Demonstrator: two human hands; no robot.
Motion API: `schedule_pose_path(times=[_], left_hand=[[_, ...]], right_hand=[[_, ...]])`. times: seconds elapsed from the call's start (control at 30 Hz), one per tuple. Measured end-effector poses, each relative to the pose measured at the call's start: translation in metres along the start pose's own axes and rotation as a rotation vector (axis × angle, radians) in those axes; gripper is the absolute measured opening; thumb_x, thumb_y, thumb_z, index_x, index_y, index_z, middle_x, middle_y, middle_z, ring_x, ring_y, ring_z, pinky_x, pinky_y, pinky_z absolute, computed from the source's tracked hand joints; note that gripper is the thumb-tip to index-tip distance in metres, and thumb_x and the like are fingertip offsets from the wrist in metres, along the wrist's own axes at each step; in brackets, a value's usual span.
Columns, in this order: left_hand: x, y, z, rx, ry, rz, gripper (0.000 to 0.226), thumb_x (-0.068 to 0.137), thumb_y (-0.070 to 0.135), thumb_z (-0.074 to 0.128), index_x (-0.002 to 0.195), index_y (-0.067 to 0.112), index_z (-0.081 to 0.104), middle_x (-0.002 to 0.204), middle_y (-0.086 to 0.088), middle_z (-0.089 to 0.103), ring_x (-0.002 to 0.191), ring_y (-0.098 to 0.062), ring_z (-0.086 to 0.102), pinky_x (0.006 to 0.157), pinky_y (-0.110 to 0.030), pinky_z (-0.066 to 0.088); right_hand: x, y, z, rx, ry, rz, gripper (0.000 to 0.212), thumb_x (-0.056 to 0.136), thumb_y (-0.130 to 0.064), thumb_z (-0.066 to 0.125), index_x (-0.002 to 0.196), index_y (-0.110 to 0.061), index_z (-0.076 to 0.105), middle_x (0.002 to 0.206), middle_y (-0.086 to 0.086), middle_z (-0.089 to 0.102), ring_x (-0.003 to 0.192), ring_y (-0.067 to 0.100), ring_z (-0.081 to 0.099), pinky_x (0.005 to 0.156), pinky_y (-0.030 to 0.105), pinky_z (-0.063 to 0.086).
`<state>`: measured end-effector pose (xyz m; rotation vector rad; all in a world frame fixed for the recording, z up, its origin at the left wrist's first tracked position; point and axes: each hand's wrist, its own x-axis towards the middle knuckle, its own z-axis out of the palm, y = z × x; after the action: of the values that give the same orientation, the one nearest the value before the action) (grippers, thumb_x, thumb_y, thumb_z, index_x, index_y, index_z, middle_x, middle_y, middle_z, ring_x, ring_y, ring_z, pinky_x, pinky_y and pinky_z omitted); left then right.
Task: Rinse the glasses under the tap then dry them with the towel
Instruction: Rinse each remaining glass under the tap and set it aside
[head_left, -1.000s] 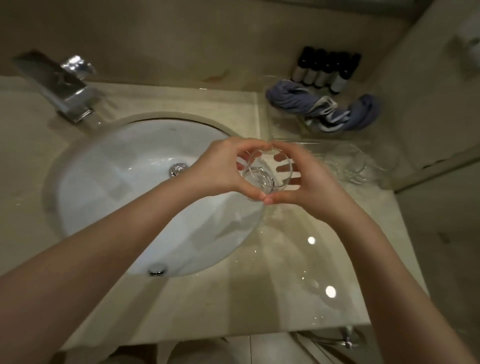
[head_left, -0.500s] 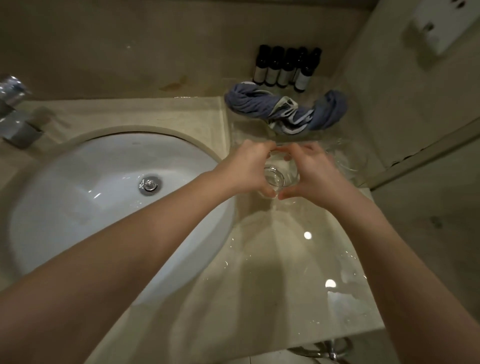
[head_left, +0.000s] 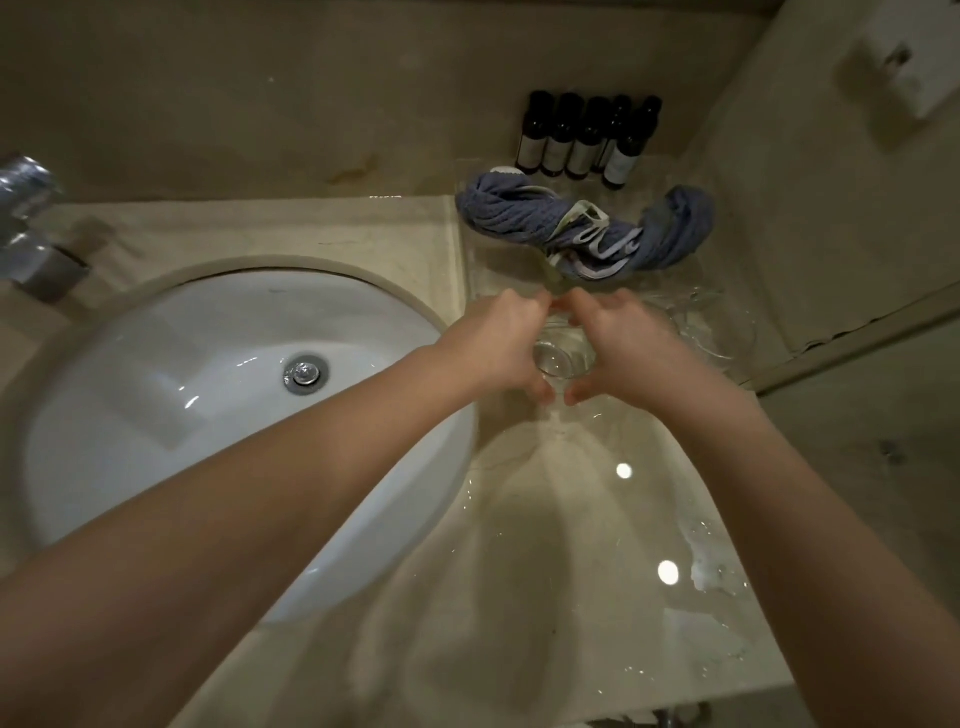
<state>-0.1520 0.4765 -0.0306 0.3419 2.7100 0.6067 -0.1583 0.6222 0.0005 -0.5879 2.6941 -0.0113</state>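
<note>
A clear drinking glass (head_left: 558, 358) stands upright just right of the sink. My left hand (head_left: 498, 345) wraps its left side and my right hand (head_left: 621, 345) wraps its right side, thumbs nearly meeting in front. A blue-grey towel (head_left: 524, 218) lies bunched behind the glass on a clear tray (head_left: 737, 332). More clear glasses (head_left: 711, 325) stand to the right of my right hand. The chrome tap (head_left: 31, 228) shows at the far left edge.
The white oval sink (head_left: 208, 415) with its chrome drain (head_left: 305, 373) fills the left. Several dark small bottles (head_left: 587, 137) line the back wall. The beige counter (head_left: 571, 571) in front is wet with droplets. A wall rises at the right.
Both hands carried the glass from above the sink's right rim to the right and away from me, down by the towel and tray. The view shifted right, pushing the tap to the edge.
</note>
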Motion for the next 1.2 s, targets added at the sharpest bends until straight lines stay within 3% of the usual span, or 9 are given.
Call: schedule_pose_path(times=[0.13,0.23,0.37,0.43,0.57,0.73,0.83,1.03,1.2], left_hand=[[-0.006,0.001,-0.011,0.084,-0.071,0.011,0.087,0.061,0.037,0.09,0.131,0.009,0.046,0.117,-0.011,0.061,0.105,-0.03,0.061,0.083,-0.04,0.053],[-0.023,-0.012,-0.029,0.17,-0.135,0.007,0.083,0.065,0.035,0.089,0.133,0.012,0.048,0.122,-0.009,0.06,0.103,-0.026,0.059,0.075,-0.034,0.049],[-0.067,-0.058,-0.062,0.285,-0.192,-0.09,0.081,0.069,0.038,0.086,0.138,0.026,0.045,0.129,0.0,0.055,0.105,-0.022,0.057,0.066,-0.029,0.037],[-0.097,-0.089,-0.077,0.287,-0.21,-0.182,0.078,0.068,0.039,0.085,0.135,0.029,0.047,0.128,0.005,0.055,0.102,-0.018,0.057,0.061,-0.027,0.034],[-0.176,-0.156,-0.103,0.253,-0.208,-0.345,0.071,0.067,0.04,0.086,0.129,0.033,0.052,0.125,0.007,0.057,0.111,-0.018,0.056,0.071,-0.028,0.037],[-0.287,-0.234,-0.127,0.186,-0.172,-0.527,0.072,0.066,0.043,0.086,0.129,0.033,0.054,0.125,0.008,0.059,0.109,-0.018,0.055,0.076,-0.028,0.042],[-0.352,-0.27,-0.127,0.127,-0.139,-0.594,0.073,0.063,0.04,0.088,0.127,0.03,0.056,0.121,0.005,0.061,0.104,-0.018,0.057,0.081,-0.03,0.047],[-0.449,-0.31,-0.105,0.086,-0.076,-0.65,0.069,0.065,0.044,0.085,0.126,0.033,0.055,0.118,0.01,0.061,0.106,-0.015,0.056,0.084,-0.034,0.05],[-0.478,-0.313,-0.091,0.124,-0.045,-0.612,0.066,0.068,0.04,0.081,0.128,0.028,0.054,0.091,0.012,0.052,0.097,-0.016,0.057,0.065,-0.029,0.038]], right_hand=[[-0.004,-0.011,-0.01,-0.192,-0.072,0.022,0.088,0.069,-0.04,0.082,0.137,-0.015,0.032,0.137,0.006,0.049,0.132,0.027,0.038,0.113,0.056,0.023],[-0.006,-0.028,-0.023,-0.295,-0.085,0.012,0.091,0.072,-0.039,0.081,0.142,-0.017,0.028,0.14,0.008,0.043,0.136,0.03,0.034,0.114,0.062,0.011],[-0.001,-0.074,-0.038,-0.312,-0.029,-0.101,0.081,0.076,-0.037,0.077,0.143,-0.027,0.031,0.133,0.005,0.05,0.122,0.03,0.048,0.103,0.048,0.034],[0.004,-0.106,-0.041,-0.308,-0.028,-0.149,0.078,0.078,-0.037,0.075,0.143,-0.031,0.032,0.129,0.003,0.052,0.117,0.029,0.051,0.096,0.044,0.038],[0.012,-0.186,-0.036,-0.283,-0.041,-0.27,0.074,0.079,-0.035,0.075,0.142,-0.032,0.036,0.125,0.002,0.053,0.114,0.028,0.054,0.088,0.04,0.041],[0.019,-0.305,-0.029,-0.252,-0.049,-0.433,0.074,0.079,-0.032,0.076,0.142,-0.031,0.038,0.126,0.001,0.054,0.116,0.027,0.054,0.089,0.038,0.04],[0.013,-0.381,-0.018,-0.277,-0.038,-0.545,0.072,0.08,-0.03,0.076,0.141,-0.03,0.038,0.123,0.001,0.054,0.112,0.027,0.055,0.083,0.036,0.037],[-0.018,-0.504,0.018,-0.301,-0.099,-0.708,0.076,0.077,-0.036,0.078,0.142,-0.031,0.037,0.121,0.003,0.056,0.112,0.028,0.058,0.086,0.038,0.041],[-0.033,-0.54,0.045,-0.31,-0.1,-0.735,0.075,0.077,-0.03,0.077,0.14,-0.033,0.038,0.116,0.005,0.059,0.108,0.03,0.059,0.084,0.038,0.047]])
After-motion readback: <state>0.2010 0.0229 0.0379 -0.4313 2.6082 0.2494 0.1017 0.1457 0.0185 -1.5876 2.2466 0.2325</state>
